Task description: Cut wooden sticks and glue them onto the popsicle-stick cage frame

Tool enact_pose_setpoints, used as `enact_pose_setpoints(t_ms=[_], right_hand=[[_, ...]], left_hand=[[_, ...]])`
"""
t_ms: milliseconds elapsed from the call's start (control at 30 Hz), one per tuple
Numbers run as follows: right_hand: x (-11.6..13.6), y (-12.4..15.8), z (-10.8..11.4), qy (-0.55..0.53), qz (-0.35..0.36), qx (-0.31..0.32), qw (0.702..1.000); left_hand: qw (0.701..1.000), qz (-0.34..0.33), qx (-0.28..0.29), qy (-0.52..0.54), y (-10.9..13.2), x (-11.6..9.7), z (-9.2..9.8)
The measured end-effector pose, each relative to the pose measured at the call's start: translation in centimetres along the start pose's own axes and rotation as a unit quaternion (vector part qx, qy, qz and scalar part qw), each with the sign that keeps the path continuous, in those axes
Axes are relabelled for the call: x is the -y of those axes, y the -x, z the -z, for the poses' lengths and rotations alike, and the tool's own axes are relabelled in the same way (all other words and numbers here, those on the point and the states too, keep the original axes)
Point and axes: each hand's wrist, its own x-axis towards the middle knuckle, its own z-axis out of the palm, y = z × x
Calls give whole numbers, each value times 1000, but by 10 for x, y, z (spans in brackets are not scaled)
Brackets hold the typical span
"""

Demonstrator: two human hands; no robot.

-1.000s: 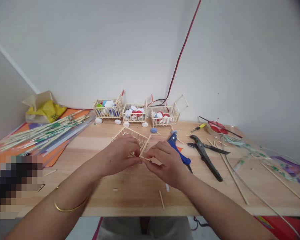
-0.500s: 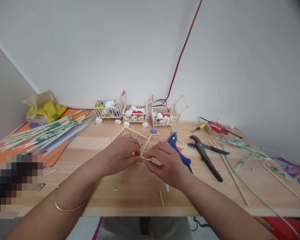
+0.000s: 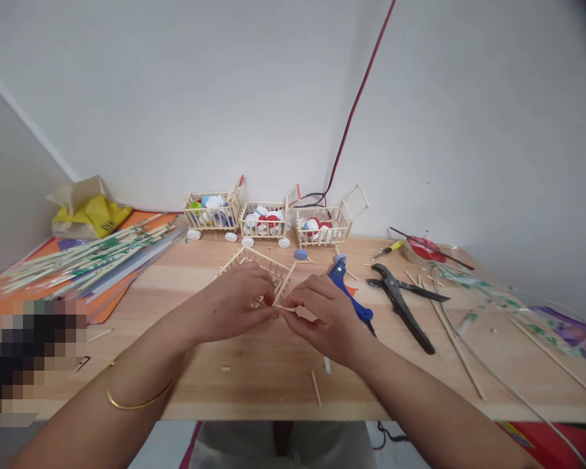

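A small basket frame of thin wooden sticks point(image 3: 284, 281) sits at the middle of the table, partly hidden behind my left hand point(image 3: 241, 299). The fingers of that hand are closed on the frame's near corner. My right hand point(image 3: 317, 312) pinches a short wooden stick point(image 3: 287, 309) against the same corner, and the fingertips of both hands nearly meet there. A blue glue gun point(image 3: 349, 292) lies just right of my right hand.
Three stick carts point(image 3: 212, 215) holding bottle caps stand along the wall. Black pliers point(image 3: 403, 309), loose sticks and a pale cable lie right. Bundled sticks point(image 3: 92, 257), orange sheets and a yellow bag point(image 3: 95, 215) are left. A red dish point(image 3: 424, 251) stands back right.
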Motion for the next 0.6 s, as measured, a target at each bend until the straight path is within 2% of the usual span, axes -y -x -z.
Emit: enact_pose_setpoints(t_ms=[600], right_hand=[[-1, 1, -1, -1, -7, 10, 1000]], left_hand=[[1000, -3, 8, 8, 1, 0, 2]])
